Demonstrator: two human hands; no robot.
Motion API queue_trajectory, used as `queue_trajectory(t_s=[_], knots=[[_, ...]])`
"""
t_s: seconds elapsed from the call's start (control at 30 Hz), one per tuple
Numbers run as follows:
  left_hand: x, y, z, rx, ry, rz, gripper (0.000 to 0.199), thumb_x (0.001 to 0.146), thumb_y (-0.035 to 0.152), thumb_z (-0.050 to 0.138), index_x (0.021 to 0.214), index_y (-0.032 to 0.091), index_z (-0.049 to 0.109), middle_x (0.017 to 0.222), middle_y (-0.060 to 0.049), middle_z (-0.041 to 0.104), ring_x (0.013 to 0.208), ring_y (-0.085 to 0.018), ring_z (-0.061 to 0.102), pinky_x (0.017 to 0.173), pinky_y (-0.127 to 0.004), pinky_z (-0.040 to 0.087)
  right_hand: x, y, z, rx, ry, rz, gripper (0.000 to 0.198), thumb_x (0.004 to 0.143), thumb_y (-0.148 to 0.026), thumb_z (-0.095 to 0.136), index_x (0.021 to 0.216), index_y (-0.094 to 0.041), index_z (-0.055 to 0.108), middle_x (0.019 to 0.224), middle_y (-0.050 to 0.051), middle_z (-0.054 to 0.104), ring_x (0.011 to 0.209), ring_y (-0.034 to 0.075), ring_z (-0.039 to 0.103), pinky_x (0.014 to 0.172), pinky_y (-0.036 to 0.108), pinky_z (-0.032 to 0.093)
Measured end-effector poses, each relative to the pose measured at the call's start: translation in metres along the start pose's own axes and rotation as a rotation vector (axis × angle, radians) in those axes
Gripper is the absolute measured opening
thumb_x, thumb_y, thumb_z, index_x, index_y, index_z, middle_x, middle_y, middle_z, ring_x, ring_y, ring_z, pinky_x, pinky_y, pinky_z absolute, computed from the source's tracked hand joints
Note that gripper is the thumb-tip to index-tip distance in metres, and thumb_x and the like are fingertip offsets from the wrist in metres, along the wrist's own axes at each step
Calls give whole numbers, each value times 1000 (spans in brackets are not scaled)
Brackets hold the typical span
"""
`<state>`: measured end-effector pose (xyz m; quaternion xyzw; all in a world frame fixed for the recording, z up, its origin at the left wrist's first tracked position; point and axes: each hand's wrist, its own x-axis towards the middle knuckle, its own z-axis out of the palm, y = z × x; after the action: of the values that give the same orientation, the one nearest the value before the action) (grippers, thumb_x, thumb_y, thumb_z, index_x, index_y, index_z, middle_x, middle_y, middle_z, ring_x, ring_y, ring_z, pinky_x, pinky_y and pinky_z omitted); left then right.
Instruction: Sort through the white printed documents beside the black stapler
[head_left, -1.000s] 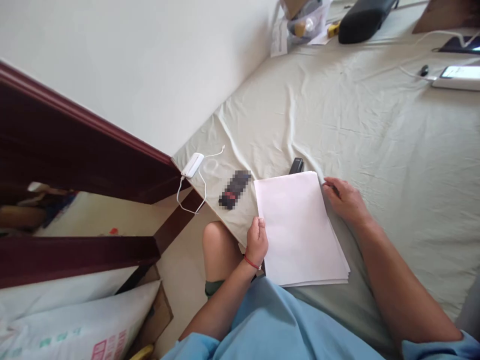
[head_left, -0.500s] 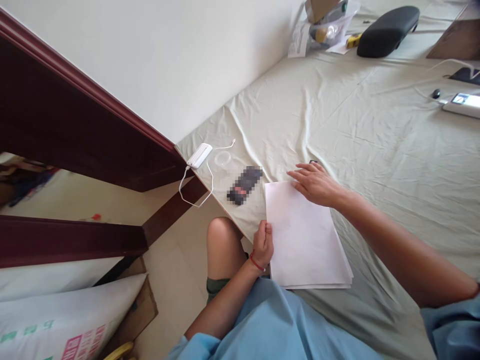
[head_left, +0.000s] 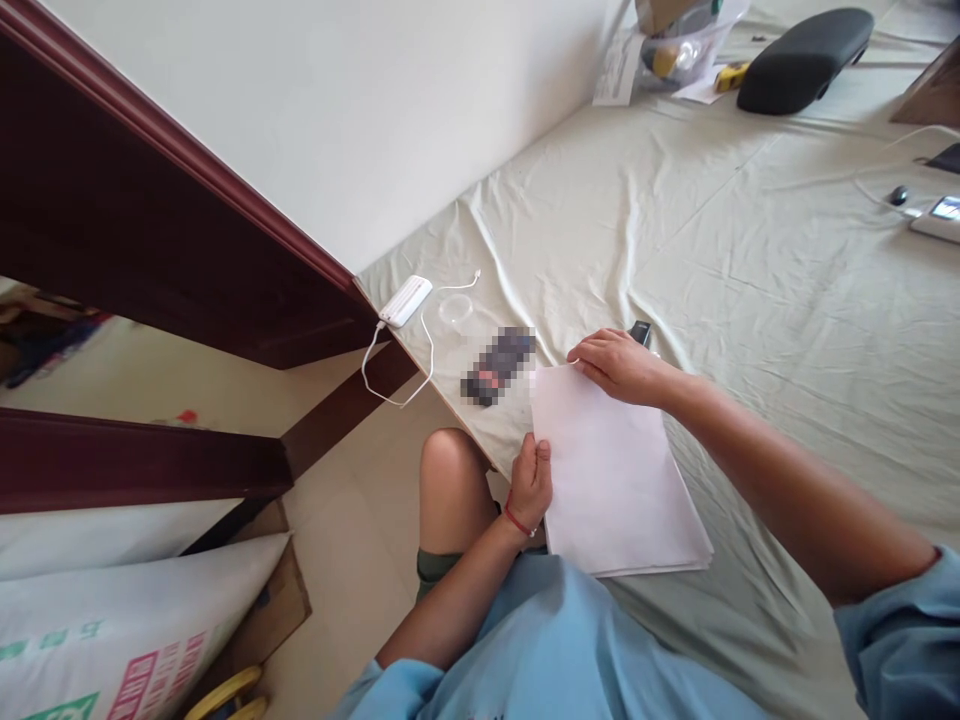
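A stack of white paper sheets (head_left: 611,475) lies on the pale green bedsheet (head_left: 750,300) near the bed's edge. My left hand (head_left: 531,482) pinches the stack's left edge, with a red string on the wrist. My right hand (head_left: 615,365) rests curled on the stack's far edge, fingers bent down on the paper. A small black stapler-like object (head_left: 640,332) pokes out just behind my right hand, mostly hidden by it.
A blurred dark item (head_left: 498,365) lies left of the paper. A white power bank (head_left: 406,300) with its cable sits at the bed corner. Far off are a black case (head_left: 802,58), a plastic bag (head_left: 675,45) and a phone (head_left: 937,215). Dark wooden frame (head_left: 187,250) stands left.
My right hand moved from the stack's right corner across to its far edge and curled down onto it. My left hand kept its hold on the left edge.
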<state>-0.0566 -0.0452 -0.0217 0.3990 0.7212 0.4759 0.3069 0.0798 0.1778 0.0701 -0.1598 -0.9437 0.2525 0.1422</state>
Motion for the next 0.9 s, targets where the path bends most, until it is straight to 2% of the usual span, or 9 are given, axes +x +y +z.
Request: queue_trajectory(t_s=[0.13,0.23,0.3,0.4,0.5,0.6,0.73,0.8,0.9], knots=[[-1,-1,0,-50,1,5,50,98,71,43,99,22,57,85,-7,67,83,-24,64,84,-40,52,7,-10,2,-17,-28,-45,32,105,-25,38,97,-18,67,94,12,73,94,28,65,97,47,45],[0,5,-3,-126,-20,8,49,99,67,45,109,21,60,100,-9,72,97,-25,67,94,-41,53,3,-15,-1,-29,107,-65,29,105,-27,41,102,-18,68,102,12,74,110,30,64,104,50,43],[1,9,-7,-179,-3,1,49,100,64,46,115,20,62,111,-11,73,106,-25,67,100,-40,51,-10,-15,-3,-35,291,11,26,104,-32,47,113,-19,68,117,15,72,125,33,58,110,53,41],[1,12,-15,-229,35,-7,46,101,60,48,118,20,62,121,-11,72,113,-24,66,104,-37,49,-46,-8,2,60,544,299,38,101,-42,55,133,-22,61,136,16,63,131,32,55,111,54,43],[2,18,-23,-202,44,20,43,102,58,47,119,21,63,117,-11,72,114,-24,66,104,-37,49,-89,-2,18,403,557,540,69,92,-54,69,149,-22,48,143,18,60,133,32,57,113,57,44],[5,31,-29,-180,35,79,45,102,58,48,123,21,63,118,-12,72,120,-25,64,110,-37,46,-125,-7,36,902,377,649,80,87,-57,75,152,-24,45,126,13,72,114,30,70,100,53,56],[12,49,-28,-238,14,151,50,100,60,50,128,20,62,116,-13,73,123,-27,64,115,-39,44,-149,-23,52,1250,144,790,43,82,-55,81,107,-20,78,100,12,79,87,30,76,78,45,64],[18,54,-26,-320,-18,149,55,95,62,59,131,20,59,119,-14,72,125,-27,64,116,-40,44,-152,-29,54,1271,176,859,35,80,-55,83,86,-20,80,91,11,79,78,28,74,70,42,63],[30,61,-24,-431,-74,92,69,80,66,76,128,19,60,122,-14,71,129,-28,62,117,-42,43,-145,-34,47,1194,318,851,34,79,-55,84,76,-22,79,83,7,77,70,24,71,63,37,60]])
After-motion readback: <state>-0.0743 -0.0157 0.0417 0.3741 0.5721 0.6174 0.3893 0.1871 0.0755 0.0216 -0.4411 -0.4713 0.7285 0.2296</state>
